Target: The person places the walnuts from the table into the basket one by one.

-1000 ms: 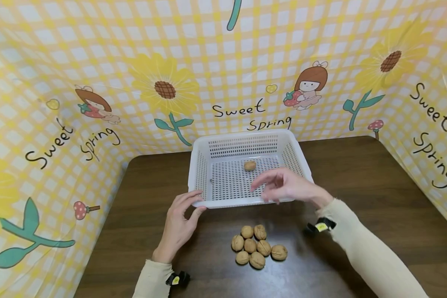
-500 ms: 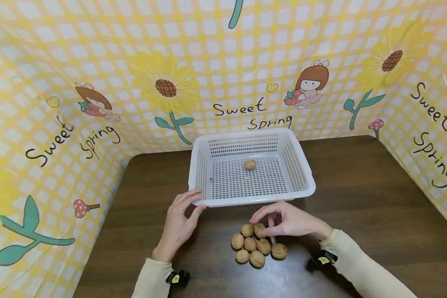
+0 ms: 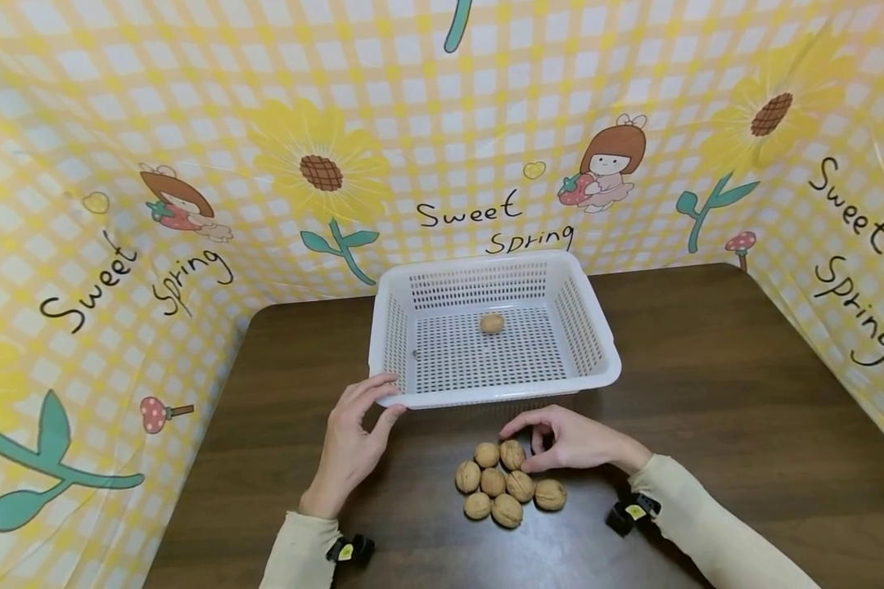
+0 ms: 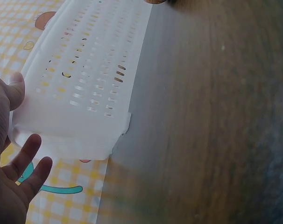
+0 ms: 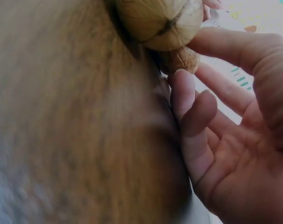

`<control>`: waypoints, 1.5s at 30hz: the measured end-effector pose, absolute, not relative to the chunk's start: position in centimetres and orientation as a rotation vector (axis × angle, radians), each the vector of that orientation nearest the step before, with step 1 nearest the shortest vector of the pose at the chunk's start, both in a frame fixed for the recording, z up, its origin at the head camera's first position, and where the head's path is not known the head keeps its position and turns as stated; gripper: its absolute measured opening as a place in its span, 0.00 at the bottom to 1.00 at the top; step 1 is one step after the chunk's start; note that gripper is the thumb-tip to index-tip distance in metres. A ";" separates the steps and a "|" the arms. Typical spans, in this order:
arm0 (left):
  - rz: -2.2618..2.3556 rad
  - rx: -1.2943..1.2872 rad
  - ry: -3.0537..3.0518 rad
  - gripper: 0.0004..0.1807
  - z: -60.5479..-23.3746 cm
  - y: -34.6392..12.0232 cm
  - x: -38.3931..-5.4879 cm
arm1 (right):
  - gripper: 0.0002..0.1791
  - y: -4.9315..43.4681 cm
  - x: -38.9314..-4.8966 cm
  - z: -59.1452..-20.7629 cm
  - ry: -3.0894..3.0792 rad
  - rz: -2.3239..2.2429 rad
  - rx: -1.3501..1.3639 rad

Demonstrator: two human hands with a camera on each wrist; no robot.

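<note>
A white plastic basket (image 3: 442,398) with slotted sides stands near the back of the table, one walnut (image 3: 492,324) lying on its floor. My left hand (image 3: 357,438) holds the basket's near left corner, thumb on the near side and fingers over the rim; the left wrist view shows the hand (image 4: 15,154) at that corner. In front of the basket, several brown walnuts (image 3: 493,483) sit in a tight cluster. My right hand (image 3: 578,438) pinches the cluster's back right walnut (image 3: 512,455) between thumb and fingers. A nearer walnut (image 5: 162,21) partly covers it in the right wrist view.
The dark wooden table (image 3: 707,368) extends to both sides of the basket. A yellow checked cloth (image 3: 449,123) with printed flowers and lettering hangs behind and along the sides. Black bands (image 3: 633,514) sit on both wrists.
My right hand has come from above the basket down to the cluster, its thumb and fingers now at a walnut. The left hand has stayed at the basket's corner.
</note>
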State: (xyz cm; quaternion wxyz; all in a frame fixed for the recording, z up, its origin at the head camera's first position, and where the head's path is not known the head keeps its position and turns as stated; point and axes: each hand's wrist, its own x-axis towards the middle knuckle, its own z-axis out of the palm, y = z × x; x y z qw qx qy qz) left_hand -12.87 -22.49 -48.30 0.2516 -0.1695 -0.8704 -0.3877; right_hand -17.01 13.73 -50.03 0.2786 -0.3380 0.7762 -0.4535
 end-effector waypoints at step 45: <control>-1.028 -0.474 -2.346 0.13 -48.3 -22.4 -12.7 | 0.21 14.5 -17.3 -38.6 2.119 -1.407 -1.199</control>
